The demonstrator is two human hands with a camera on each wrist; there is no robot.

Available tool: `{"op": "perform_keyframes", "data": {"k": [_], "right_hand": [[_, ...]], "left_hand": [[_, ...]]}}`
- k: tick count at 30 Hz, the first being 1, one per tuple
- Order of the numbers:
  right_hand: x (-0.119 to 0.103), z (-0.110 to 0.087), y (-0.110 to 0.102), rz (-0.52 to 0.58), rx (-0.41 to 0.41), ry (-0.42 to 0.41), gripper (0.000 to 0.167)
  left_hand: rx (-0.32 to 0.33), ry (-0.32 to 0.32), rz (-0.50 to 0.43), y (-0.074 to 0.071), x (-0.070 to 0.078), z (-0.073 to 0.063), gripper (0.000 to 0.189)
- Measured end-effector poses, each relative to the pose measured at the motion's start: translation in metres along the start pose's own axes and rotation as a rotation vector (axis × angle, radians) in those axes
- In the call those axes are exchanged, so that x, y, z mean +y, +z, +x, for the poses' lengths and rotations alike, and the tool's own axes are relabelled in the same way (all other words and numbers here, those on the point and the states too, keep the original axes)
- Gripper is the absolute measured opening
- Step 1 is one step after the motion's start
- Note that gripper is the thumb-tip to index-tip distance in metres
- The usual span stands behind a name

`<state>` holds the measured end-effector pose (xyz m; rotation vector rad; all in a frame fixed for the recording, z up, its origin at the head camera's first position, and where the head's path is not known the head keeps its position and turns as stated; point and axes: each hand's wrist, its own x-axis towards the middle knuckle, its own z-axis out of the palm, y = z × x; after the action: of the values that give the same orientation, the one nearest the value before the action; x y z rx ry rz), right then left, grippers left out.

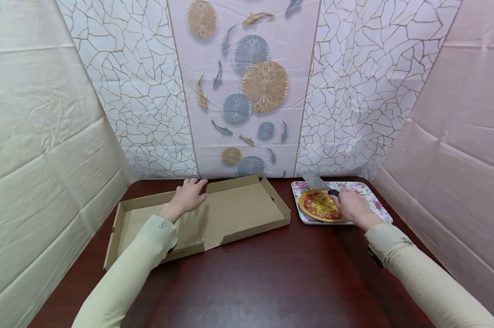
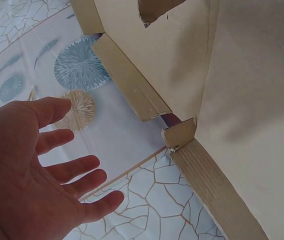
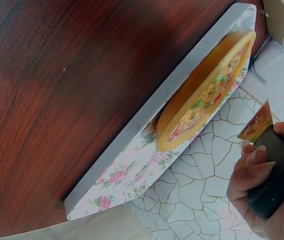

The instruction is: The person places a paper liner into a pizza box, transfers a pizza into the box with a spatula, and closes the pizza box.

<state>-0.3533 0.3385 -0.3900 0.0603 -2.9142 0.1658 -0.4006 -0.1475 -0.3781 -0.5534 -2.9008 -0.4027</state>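
Observation:
My left hand (image 1: 185,199) is stretched out over an opened cardboard pizza box (image 1: 243,205), its fingers spread and holding nothing. In the left wrist view that hand (image 2: 47,165) shows its palm, beside the box's folded side flaps (image 2: 132,80). My right hand (image 1: 353,207) grips the black handle (image 3: 272,172) of a pizza server. The server's shiny metal blade (image 1: 314,181) points to the far left, above the back edge of a floral tray (image 1: 367,191). A small pizza (image 1: 320,206) with red, yellow and green topping lies on the tray, partly behind the right hand.
The box lies flat on a dark red wooden table (image 1: 255,273), left of the tray, with a narrow gap between them. Patterned cloth (image 1: 148,91) hangs behind the table, and plain cloth walls (image 1: 33,159) close in both sides.

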Motion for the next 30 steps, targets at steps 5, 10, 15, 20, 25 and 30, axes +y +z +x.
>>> {"op": "perform_keyframes", "data": {"k": [5, 10, 15, 20, 25, 30], "right_hand": [[-0.004, 0.001, -0.001, -0.005, 0.007, -0.003, 0.038], [-0.008, 0.003, -0.001, -0.007, 0.019, -0.013, 0.04], [-0.01, 0.002, -0.001, -0.019, 0.041, -0.032, 0.042], [-0.014, 0.001, -0.003, -0.015, 0.045, -0.049, 0.04], [-0.02, 0.001, -0.005, 0.004, 0.06, -0.069, 0.039], [-0.024, 0.001, -0.007, -0.002, 0.076, -0.078, 0.04]], "left_hand": [[0.002, -0.001, 0.002, 0.002, 0.001, 0.001, 0.051], [0.006, 0.006, 0.021, 0.002, 0.004, 0.0, 0.052], [0.016, 0.008, 0.021, 0.002, 0.008, 0.001, 0.052], [0.021, 0.023, 0.022, 0.003, 0.009, 0.002, 0.05], [-0.006, 0.031, 0.022, 0.005, 0.011, 0.003, 0.052], [-0.018, 0.032, 0.009, 0.005, 0.015, 0.003, 0.053]]}}
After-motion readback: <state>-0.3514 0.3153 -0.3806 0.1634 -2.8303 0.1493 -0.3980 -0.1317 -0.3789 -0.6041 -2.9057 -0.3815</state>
